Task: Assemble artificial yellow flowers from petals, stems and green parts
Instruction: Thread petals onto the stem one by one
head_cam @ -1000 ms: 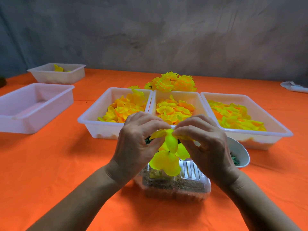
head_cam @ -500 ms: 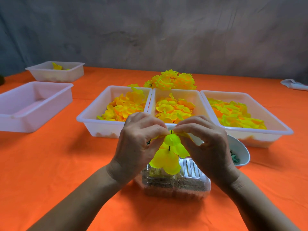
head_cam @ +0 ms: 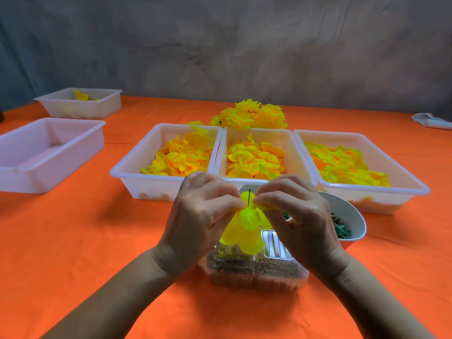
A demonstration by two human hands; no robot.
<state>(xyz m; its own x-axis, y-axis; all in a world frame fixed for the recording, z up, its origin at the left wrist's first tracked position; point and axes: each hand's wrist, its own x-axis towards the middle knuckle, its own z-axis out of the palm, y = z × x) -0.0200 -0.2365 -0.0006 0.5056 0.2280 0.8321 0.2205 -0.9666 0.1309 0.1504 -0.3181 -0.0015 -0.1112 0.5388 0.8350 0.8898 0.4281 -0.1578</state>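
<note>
Both hands meet over the clear plastic container [head_cam: 254, 270]. Left hand [head_cam: 198, 221] has fingers curled, thumb and fingertips pinching the left edge of the yellow petal cluster [head_cam: 244, 228]. Right hand [head_cam: 300, 216] is curled too, pinching the right edge of the same cluster. Thin dark stem [head_cam: 249, 197] pokes up between the two sets of fingertips, through the top of the petals. Cluster hangs down from the pinch, just above the clear plastic container, not clearly touching it.

Container sits on the orange tabletop [head_cam: 73, 241], holds brownish bits, contents hard to make out. Just right of it, partly behind the right hand, a white bowl [head_cam: 352, 216] with green parts [head_cam: 342, 231] inside. Behind the container, three white trays side by side: left tray [head_cam: 127, 172] with yellow-orange petals, middle tray [head_cam: 225, 152] with similar petals, right tray [head_cam: 415, 187] with yellow-green petals. Beyond the trays, a heap of finished yellow flowers [head_cam: 252, 115]. Well left of the container, an empty-looking white tray [head_cam: 49, 152]; behind that, a smaller white tray [head_cam: 80, 102] with a few yellow pieces. White cloth-like item [head_cam: 433, 121] far right, unclear.
</note>
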